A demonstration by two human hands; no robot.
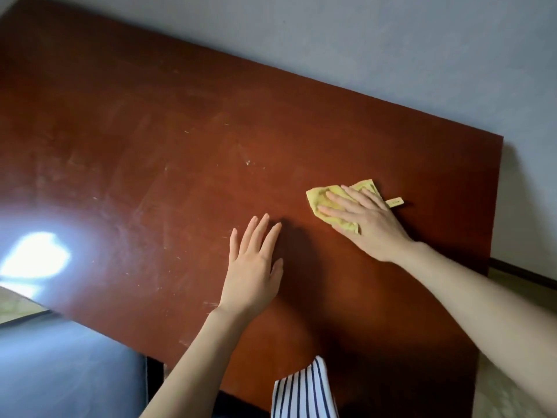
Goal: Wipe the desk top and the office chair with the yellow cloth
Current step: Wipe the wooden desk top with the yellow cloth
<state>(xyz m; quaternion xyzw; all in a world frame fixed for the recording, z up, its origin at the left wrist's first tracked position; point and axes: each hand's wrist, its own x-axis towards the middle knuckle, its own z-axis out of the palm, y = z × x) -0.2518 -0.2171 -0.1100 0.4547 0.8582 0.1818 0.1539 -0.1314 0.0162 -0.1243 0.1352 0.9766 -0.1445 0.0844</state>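
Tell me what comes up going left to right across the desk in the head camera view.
Bright glare patch on the desk top → left hand flat on the wood → right hand pressing the yellow cloth, one stop since they overlap.

Office-type room: scratched red-brown wooden surface (180, 140) against a bare grey wall (391, 40), dark padded chair (60, 372) beside it
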